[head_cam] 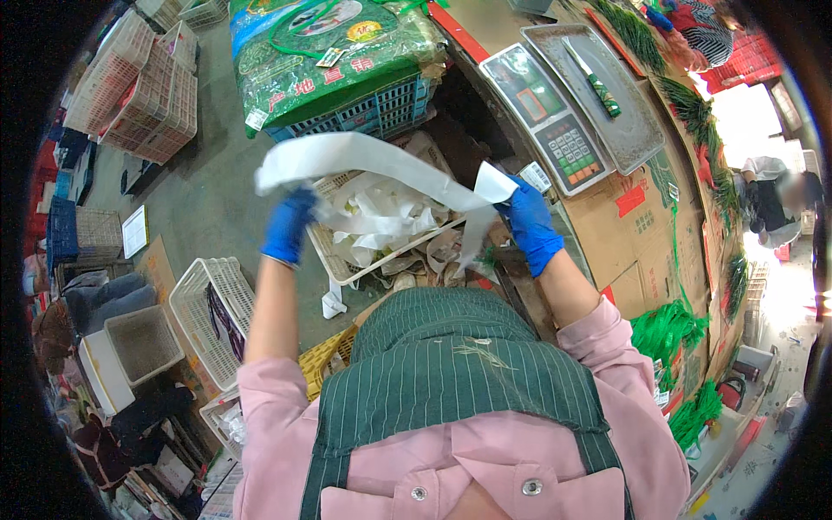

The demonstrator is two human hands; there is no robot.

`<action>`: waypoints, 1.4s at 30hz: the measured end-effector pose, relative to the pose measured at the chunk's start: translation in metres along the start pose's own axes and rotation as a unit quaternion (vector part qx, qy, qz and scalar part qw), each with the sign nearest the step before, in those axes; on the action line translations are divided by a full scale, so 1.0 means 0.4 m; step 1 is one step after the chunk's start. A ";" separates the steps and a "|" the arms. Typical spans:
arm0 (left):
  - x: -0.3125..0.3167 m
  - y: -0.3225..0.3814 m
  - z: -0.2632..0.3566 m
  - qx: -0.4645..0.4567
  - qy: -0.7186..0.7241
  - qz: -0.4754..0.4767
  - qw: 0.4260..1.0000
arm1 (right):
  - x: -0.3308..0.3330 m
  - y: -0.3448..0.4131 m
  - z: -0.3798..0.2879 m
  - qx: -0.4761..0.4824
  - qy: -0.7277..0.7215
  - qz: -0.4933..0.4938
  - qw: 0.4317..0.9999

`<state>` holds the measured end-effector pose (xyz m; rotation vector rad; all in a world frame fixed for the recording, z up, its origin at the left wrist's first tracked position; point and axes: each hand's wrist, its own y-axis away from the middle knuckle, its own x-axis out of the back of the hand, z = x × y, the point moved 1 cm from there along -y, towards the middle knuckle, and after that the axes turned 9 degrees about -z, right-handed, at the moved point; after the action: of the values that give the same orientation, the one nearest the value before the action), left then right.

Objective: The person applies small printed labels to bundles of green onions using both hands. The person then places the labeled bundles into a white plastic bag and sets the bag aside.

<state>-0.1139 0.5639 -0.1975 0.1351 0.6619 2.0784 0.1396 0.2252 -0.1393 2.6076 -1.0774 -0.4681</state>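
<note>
My left hand (289, 225), in a blue glove and blurred, is raised at the left with its fingers curled at a long white strip (364, 155); its grip is partly hidden. The strip looks like paper or thin film and arches across to the right. My right hand (532, 224), also blue-gloved, pinches the strip near a folded white end beside the bench edge. Between and beyond the hands, a cream plastic crate (383, 264) on a tilt holds a tangle of white strips (377, 224). A crumpled white scrap (333, 303) hangs or lies by its near corner.
Behind the crate stands a blue crate (354, 114) under a green printed sack (325, 84). On the cardboard-covered bench are a digital scale (546, 117) and a metal tray (624, 123) holding a green-handled knife (603, 94). Green ties (669, 335) lie right; people work nearby.
</note>
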 end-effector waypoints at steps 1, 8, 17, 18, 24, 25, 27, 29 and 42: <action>-0.110 0.027 -0.064 -0.031 -0.027 -0.082 0.996 | -0.039 0.008 -0.007 -0.003 -0.074 -0.037 0.997; -0.508 0.149 -0.145 -0.115 -0.141 -0.258 0.949 | -0.289 0.114 -0.025 -0.014 0.266 -0.219 0.939; -0.187 0.279 -0.455 0.092 0.147 0.115 0.978 | -0.294 0.185 0.266 0.017 0.180 -0.250 0.951; -0.134 0.300 -0.500 0.082 0.212 0.166 0.960 | -0.267 0.193 0.345 -0.042 0.179 -0.240 0.953; 0.059 0.435 -0.824 0.050 0.336 0.363 0.867 | 0.030 0.186 0.833 -0.304 0.250 -0.162 0.905; 0.075 0.442 -0.895 0.079 0.314 0.400 0.857 | 0.085 0.169 0.910 -0.307 0.288 -0.141 0.896; 0.125 0.415 -1.035 0.101 0.277 0.442 0.847 | 0.174 0.092 1.062 -0.259 0.335 -0.114 0.899; 0.168 0.373 -1.184 0.183 0.132 0.481 0.847 | 0.265 0.027 1.196 -0.271 0.343 -0.082 0.896; 0.649 -0.260 -1.962 -0.056 0.076 0.316 0.944 | 0.473 -0.501 1.716 -0.222 0.424 0.144 0.866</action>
<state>-0.4514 0.5012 -0.9568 0.1355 0.6441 2.7628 0.1192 0.1350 -0.8732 1.8490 -0.8637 0.4352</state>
